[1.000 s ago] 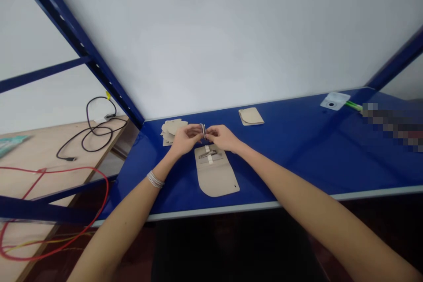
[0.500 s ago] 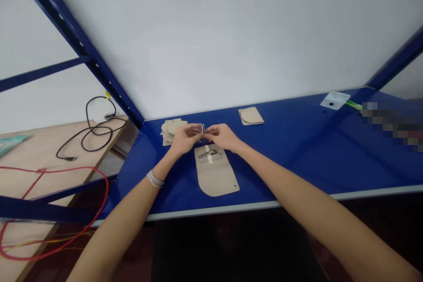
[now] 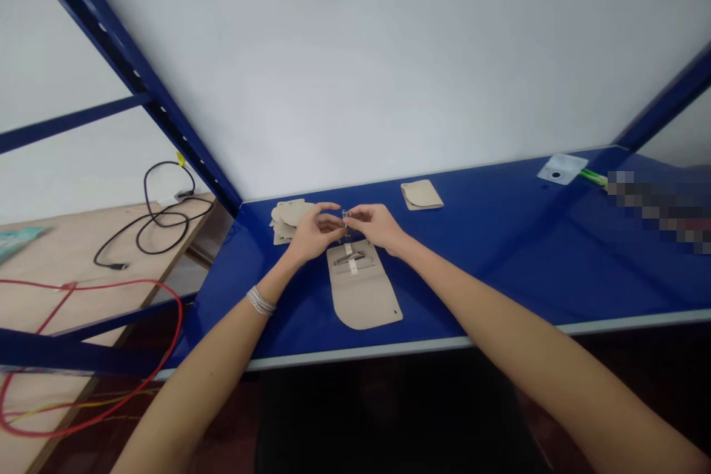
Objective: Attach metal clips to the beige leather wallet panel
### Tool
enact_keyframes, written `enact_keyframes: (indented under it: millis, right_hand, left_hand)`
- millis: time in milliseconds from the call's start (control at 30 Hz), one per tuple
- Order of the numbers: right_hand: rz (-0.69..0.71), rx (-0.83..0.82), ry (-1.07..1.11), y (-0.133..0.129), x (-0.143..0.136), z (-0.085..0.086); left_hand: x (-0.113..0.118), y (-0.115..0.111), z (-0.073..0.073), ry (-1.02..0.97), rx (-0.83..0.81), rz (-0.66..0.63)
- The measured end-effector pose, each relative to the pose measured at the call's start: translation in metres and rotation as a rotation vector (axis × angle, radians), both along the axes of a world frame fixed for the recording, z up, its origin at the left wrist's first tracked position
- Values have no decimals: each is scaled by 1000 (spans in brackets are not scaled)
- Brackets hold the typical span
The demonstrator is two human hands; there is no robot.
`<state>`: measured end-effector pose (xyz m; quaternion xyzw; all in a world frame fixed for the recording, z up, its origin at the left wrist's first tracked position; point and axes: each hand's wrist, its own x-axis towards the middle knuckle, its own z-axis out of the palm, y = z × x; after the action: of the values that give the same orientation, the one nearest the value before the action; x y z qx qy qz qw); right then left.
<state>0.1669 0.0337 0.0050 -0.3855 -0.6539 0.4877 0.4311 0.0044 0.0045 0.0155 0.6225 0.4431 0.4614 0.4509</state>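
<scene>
Above the far edge of an open beige case, my right hand [image 3: 379, 227] pinches a small shiny metal nail clipper [image 3: 346, 219] upright between thumb and fingers. My left hand [image 3: 318, 231] closes on the clipper's other side with thumb and lower fingers, its index finger lifted away. Fingers hide part of the clipper. The beige case [image 3: 364, 301] lies flat with its rounded flap toward me. Under its white elastic band sit a metal clipper-like tool [image 3: 345, 259] and a thin tool whose kind I cannot make out.
A stack of beige cases [image 3: 286, 218] lies beside my left hand. One folded beige case [image 3: 423, 195] sits at the back of the blue table [image 3: 500, 252]. A clear packet [image 3: 562, 169] lies far right. Black cable [image 3: 161, 216] rests on the wooden table at left.
The clipper has turned and shifted slightly to the right. My left index finger has lifted off it, and my right fingers have moved up over it. The open case has stayed put.
</scene>
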Motion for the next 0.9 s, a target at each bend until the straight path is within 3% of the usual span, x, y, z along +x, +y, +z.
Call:
enact_keyframes:
  millis: [900]
  right_hand:
    - [-58,-92,31,-4,2,8]
  left_hand:
    - [1,2,-4,59,-2,15]
